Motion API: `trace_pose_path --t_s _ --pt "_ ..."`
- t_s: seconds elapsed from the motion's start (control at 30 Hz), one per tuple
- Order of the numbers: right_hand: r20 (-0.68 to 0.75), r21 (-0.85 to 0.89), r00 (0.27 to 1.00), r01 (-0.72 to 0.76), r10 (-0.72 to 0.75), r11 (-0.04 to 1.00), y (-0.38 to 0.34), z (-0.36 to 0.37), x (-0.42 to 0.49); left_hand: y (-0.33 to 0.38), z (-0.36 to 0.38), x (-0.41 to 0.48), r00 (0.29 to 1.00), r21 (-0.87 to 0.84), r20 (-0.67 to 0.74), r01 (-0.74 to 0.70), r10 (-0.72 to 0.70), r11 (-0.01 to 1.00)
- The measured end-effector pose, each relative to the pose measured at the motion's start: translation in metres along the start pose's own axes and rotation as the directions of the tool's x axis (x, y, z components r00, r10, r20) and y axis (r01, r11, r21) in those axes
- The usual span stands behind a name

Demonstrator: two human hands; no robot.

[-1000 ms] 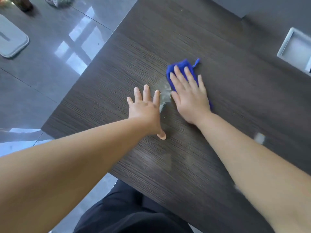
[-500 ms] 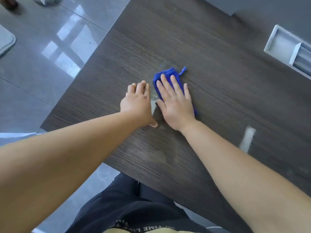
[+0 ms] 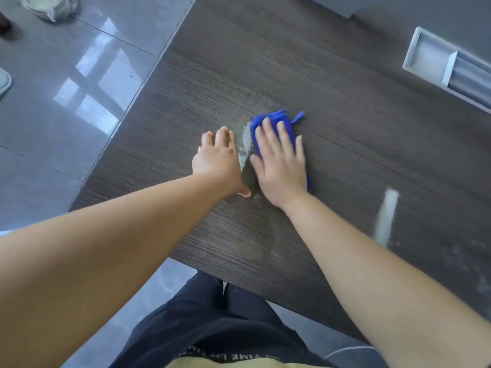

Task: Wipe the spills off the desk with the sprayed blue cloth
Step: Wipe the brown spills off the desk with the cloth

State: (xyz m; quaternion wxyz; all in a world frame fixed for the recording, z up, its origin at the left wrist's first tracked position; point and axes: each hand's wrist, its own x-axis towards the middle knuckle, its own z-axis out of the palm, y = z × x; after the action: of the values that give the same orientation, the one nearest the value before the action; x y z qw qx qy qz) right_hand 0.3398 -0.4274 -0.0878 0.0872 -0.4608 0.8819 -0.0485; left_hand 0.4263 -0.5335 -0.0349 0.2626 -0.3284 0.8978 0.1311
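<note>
Judging from the marks on the dark wood-grain worktop (image 3: 345, 134), the wiping is under way but looks far from finished. A pale wet smear (image 3: 245, 144) lies at the centre of the frame, between the two hands and touching the left edge of the small bunched bright-blue cloth (image 3: 273, 119). A second whitish streak (image 3: 386, 216) sits at the right of the frame, well apart from the cloth, with faint speckled residue (image 3: 467, 261) toward the lower right (both are blurred, so spill or glare, I cannot say which). A dull haze (image 3: 265, 235) near the lower centre suggests a damp patch.

The cloth lies flat on the worktop under the right hand (image 3: 281, 166), whose fingers (image 3: 268, 134) are straight and slightly spread, pressing down on it without curling round it. Only its far edge and a loose tag show beyond the fingertips. The left hand (image 3: 218, 160) rests palm-down just beside the smear, its fingers close together and holding nothing.
</note>
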Motion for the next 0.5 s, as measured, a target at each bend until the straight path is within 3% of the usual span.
trace_pose_path --t_s 0.07,0.13,0.2,0.27,0.33,0.37,0.4,0.43,0.5 --pt "0.079 -0.044 0.958 0.279 -0.275 0.959 0.016 0.001 -0.038 -0.001 0.001 -0.001 1.000 -0.010 -0.011 -0.009 0.009 1.000" --pt "0.120 -0.073 0.915 0.396 -0.386 0.915 0.057 -0.004 -0.062 -0.002 0.001 -0.002 1.000 -0.014 -0.006 -0.012 0.012 1.000" --pt "0.082 -0.099 0.966 0.251 -0.244 0.963 0.098 -0.013 -0.067 -0.001 0.001 -0.002 1.000 -0.019 0.018 -0.025 0.025 1.000" --pt "0.042 -0.059 0.989 -0.139 0.141 0.989 0.113 -0.019 -0.052 0.001 0.001 -0.003 0.999 -0.046 0.025 -0.030 0.032 0.998" --pt "-0.015 -0.009 0.858 -0.514 0.514 0.858 0.098 -0.019 -0.026 0.004 0.002 -0.003 0.998 -0.080 0.003 -0.055 0.056 0.995" --pt "-0.031 0.028 0.784 -0.620 0.620 0.784 0.081 -0.018 -0.015 0.005 0.003 -0.004 0.997 -0.069 -0.014 -0.083 0.082 0.994" --pt "-0.031 0.056 0.754 -0.654 0.656 0.754 0.064 -0.016 -0.010 0.007 0.005 -0.005 0.993 -0.038 -0.034 -0.113 0.112 0.993" --pt "-0.032 0.061 0.776 -0.628 0.630 0.776 0.048 -0.011 -0.009 0.008 0.005 -0.005 0.988 0.001 -0.053 -0.143 0.143 0.990" --pt "-0.023 0.025 0.909 -0.416 0.417 0.909 0.024 -0.004 -0.028 0.010 0.004 -0.003 0.979 0.042 -0.070 -0.187 0.190 0.981"
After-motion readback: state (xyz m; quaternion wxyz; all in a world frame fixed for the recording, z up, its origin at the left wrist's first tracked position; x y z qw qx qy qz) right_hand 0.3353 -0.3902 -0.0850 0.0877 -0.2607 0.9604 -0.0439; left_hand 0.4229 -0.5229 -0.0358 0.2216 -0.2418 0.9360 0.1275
